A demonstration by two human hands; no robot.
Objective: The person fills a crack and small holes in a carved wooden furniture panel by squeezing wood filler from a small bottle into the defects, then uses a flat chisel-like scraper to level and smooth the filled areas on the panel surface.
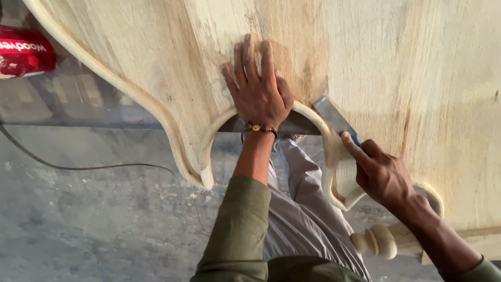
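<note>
Grey concrete floor (pixel 104 219) lies below, with a thin black cable (pixel 78 167) across it. Above it spreads a pale wooden panel (pixel 396 68) with a curved, scalloped edge. The left hand (pixel 259 86) presses flat on the panel, fingers spread wide. The right hand (pixel 381 175) grips a chisel (pixel 336 119), whose flat blade touches the curved edge moulding (pixel 318 117). A turned wooden leg (pixel 381 240) shows near the right wrist. A red container (pixel 23 52) stands at the upper left.
</note>
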